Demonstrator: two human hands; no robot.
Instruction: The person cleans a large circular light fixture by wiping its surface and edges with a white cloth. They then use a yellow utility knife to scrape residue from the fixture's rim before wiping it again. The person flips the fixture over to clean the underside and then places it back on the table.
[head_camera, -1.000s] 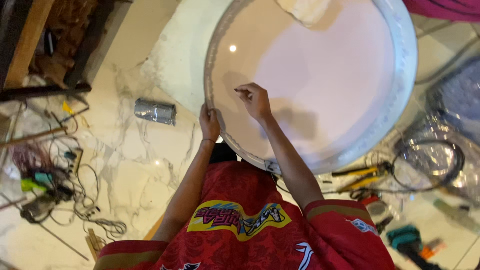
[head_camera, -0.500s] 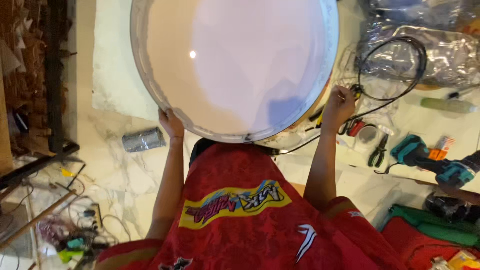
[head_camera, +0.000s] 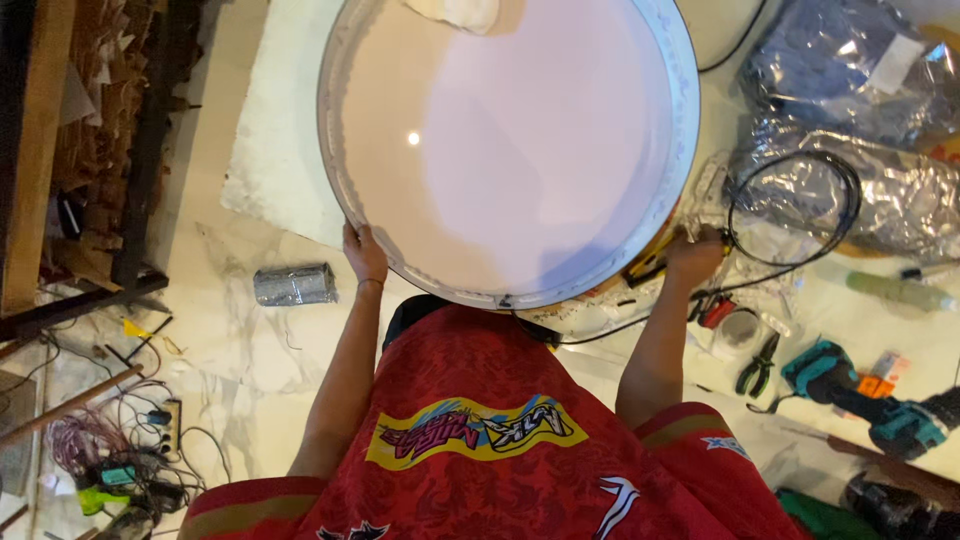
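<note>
While the large round white panel (head_camera: 520, 150) is viewed from above, its top edge is cut off by the frame, so the full circle is not shown. The panel is gripped at its rim on two sides. The left hand (head_camera: 364, 253) is closed on the lower-left rim, with the fingers wrapped under the edge and hidden from view. The right hand (head_camera: 693, 255) is closed on the lower-right rim; its fingertips are likewise concealed behind the edge. A small bright reflection is seen on the panel's face, and a pale object is partly cut off at the panel's top.

Below the panel, a red printed shirt (head_camera: 500, 440) fills the lower frame. Left of the panel, a foil-wrapped cylinder (head_camera: 294, 285) lies on the marble floor (head_camera: 230, 340), and a white sheet (head_camera: 275, 150) is partly covered by the panel. Right of the panel, a coiled black cable (head_camera: 795, 205) rests on crinkled plastic wrapping (head_camera: 870, 130). Lower right of the panel, pliers (head_camera: 758, 365) and a teal power drill (head_camera: 860, 395) are seen. Items under the panel cannot be made out.
</note>
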